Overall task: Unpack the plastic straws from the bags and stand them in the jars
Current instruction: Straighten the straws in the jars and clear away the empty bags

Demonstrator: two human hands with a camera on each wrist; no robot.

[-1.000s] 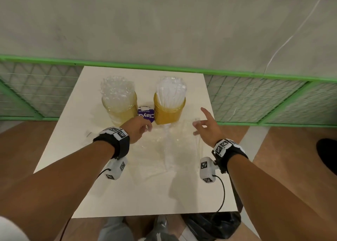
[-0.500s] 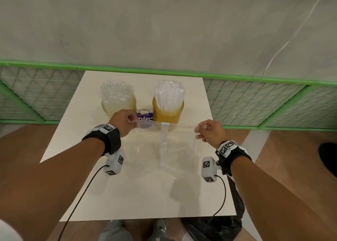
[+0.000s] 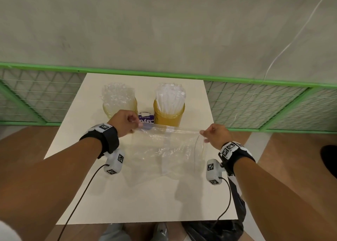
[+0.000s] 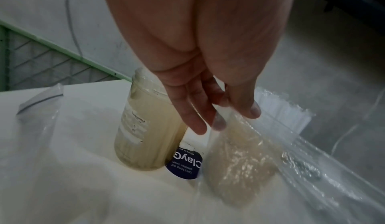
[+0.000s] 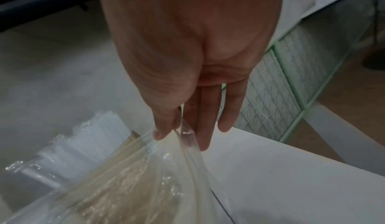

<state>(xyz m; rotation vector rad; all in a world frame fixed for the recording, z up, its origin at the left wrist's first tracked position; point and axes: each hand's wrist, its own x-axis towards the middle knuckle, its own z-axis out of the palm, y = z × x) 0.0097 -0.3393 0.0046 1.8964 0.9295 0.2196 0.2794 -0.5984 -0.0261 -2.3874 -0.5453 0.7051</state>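
The bag (image 3: 164, 147), clear and limp, hangs between my two hands above the white table (image 3: 145, 200), its top edge pulled into a nearly straight line running left to right across my front, the rest sagging down toward me and onto the tabletop. It looks empty, though the film is too glossy to be sure. That long top edge is what the next move turns on: it lies crosswise, parallel to the row of jars behind it, so each hand owns one end and neither is nearer to the middle.

Beyond the edge stand the two jars, both already stuffed: the left jar (image 3: 119, 105) with clear wrapped straws, the right jar (image 3: 169, 113) with white straws (image 3: 170, 98) upright in it. A small purple packet (image 3: 146, 119) sits between them, touching or just beside both.

My left hand (image 3: 125, 122) pinches the bag's left corner, thumb against fingertips (image 4: 218, 122), right in front of the left jar. My right hand (image 3: 216, 135) pinches the right corner the same way, film gathered between thumb and fingers (image 5: 203, 138), out past the right jar near the table's edge.

I judge the unpacking done here; the bag wants folding or setting aside.
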